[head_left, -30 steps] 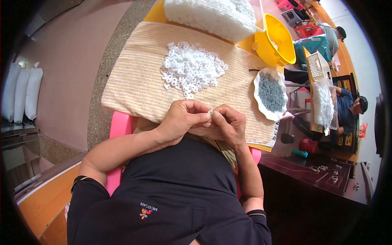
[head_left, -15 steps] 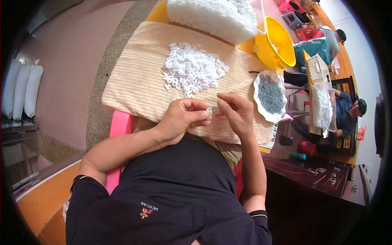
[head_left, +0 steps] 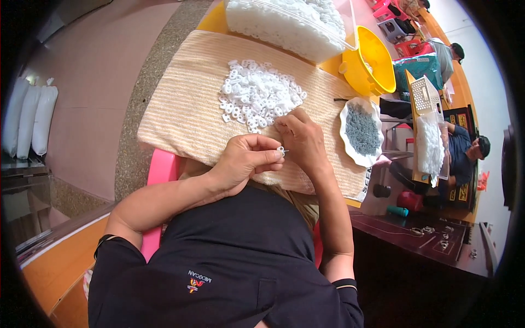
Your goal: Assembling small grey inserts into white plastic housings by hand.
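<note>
In the head view, the left hand [head_left: 240, 159] is closed in a pinch, thumb against forefinger, on a small white piece [head_left: 281, 149], which sits at the fingertips above the near part of the cloth [head_left: 178, 87]. A thin dark sliver [head_left: 286, 151] sticks out from the piece toward the right. The right hand [head_left: 302, 139] is just beside it, back of the hand up, fingers bent down at the near right edge of a pile [head_left: 262, 93] of similar white pieces; its fingertips are hidden, so how far they are apart and whether they hold anything cannot be told. The pile lies loose on the striped cloth. To the right, a white wavy-rimmed dish [head_left: 345, 124] holds grey bits [head_left: 362, 131]. Beyond the pile stand a clear bin [head_left: 311, 50] full of white pieces and, beside it, a yellow bucket [head_left: 358, 71].
</note>
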A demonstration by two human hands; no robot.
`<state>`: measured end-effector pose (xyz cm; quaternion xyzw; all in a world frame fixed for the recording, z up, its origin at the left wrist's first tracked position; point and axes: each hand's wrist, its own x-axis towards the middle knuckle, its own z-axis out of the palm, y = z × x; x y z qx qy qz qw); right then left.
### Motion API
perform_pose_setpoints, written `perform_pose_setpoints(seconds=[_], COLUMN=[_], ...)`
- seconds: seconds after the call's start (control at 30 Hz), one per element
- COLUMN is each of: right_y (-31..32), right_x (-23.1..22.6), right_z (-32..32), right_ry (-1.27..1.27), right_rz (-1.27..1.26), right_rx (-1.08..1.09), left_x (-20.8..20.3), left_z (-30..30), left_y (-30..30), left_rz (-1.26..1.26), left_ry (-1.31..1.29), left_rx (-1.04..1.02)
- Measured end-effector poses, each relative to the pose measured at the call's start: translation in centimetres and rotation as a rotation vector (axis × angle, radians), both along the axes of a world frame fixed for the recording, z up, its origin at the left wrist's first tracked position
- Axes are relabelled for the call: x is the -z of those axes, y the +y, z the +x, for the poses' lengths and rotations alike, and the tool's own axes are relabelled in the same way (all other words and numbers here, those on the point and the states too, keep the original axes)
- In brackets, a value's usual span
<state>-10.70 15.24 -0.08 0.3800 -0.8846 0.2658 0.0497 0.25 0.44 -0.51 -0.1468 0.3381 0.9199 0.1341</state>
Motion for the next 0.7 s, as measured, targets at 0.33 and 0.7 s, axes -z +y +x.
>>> perform_pose_setpoints(seconds=[0.33,0.7], right_y=[0.61,0.74], right_x=[-0.81,-0.45], right_z=[0.22,-0.3], right_ry=[-0.01,-0.098], right_rz=[-0.004,-0.057], right_rx=[0.085,0.045], left_x=[0.21,0.0], left_z=[0.09,0.12], left_y=[0.05,0.07], left_rz=[0.0,-0.001], left_ry=[0.003,-0.005], left_rx=[0.005,0.004])
